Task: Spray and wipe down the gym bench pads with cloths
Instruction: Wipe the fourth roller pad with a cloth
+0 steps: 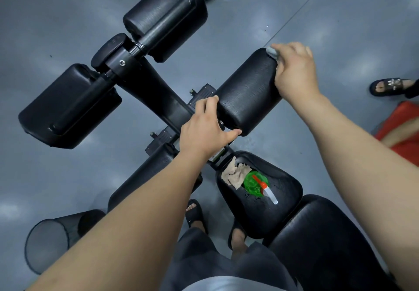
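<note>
two hands work one black roller pad (pixel 247 91): your right hand (pixel 294 68) curls round a bunched grey cloth (pixel 273 51) pressed on the pad's far end, and your left hand (pixel 204 127) clasps its near end. the vinyl looks glossy and finely wrinkled. on the seat pad (pixel 288 202), towards its narrow end, sit a crumpled beige cloth (pixel 233 176) and a green spray bottle (pixel 255 184).

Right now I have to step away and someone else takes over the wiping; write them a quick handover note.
Left grip holds the roller pad at its near end. Right grip holds a grey cloth against its far end.
Spray bottle and beige cloth sit on the seat.
Done: this pad is being wiped; seat shows droplets.
Left: finish it, wipe seat, then the other pads.
</note>
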The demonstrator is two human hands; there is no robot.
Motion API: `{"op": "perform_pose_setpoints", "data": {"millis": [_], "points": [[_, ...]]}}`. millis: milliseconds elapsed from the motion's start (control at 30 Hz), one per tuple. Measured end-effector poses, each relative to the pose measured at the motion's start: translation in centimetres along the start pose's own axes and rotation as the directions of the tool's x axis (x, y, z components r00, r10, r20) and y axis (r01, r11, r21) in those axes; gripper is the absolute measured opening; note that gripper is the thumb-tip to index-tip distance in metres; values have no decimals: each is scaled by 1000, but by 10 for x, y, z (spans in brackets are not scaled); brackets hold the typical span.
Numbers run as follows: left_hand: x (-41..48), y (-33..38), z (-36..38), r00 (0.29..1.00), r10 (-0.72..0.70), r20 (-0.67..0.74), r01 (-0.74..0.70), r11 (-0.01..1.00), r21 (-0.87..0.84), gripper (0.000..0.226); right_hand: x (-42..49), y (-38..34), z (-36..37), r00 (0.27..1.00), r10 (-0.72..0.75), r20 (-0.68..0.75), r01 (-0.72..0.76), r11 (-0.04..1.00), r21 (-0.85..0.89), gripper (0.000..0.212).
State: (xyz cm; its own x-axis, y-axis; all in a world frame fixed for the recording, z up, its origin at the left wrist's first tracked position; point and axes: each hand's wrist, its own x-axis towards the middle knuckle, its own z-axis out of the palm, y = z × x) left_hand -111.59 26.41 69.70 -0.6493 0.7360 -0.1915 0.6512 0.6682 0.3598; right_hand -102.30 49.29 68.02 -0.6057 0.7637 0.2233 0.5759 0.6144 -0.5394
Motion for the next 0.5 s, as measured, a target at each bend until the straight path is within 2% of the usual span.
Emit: {"op": "perform_pose_setpoints", "data": {"millis": [100, 200, 367, 500], "points": [[0, -1, 1, 1000, 7, -8, -7, 1000, 0, 97, -20, -3, 2, 1000, -8, 8, 8, 1000, -23, 47], [0, -1, 1, 1000, 8, -13, -8, 1000, -3, 97, -55, -18, 4, 995, -83, 60, 80, 996, 46, 47], [-2, 1, 0, 1000, 7, -21, -7, 1000, -5, 97, -88, -46, -10, 969, -210, 129, 191, 971, 146, 29], [-2, 1, 0, 1000, 14, -26, -14, 1000, -1, 96, -64, -61, -38, 984, -132, 121, 86, 941, 327, 26]]}}
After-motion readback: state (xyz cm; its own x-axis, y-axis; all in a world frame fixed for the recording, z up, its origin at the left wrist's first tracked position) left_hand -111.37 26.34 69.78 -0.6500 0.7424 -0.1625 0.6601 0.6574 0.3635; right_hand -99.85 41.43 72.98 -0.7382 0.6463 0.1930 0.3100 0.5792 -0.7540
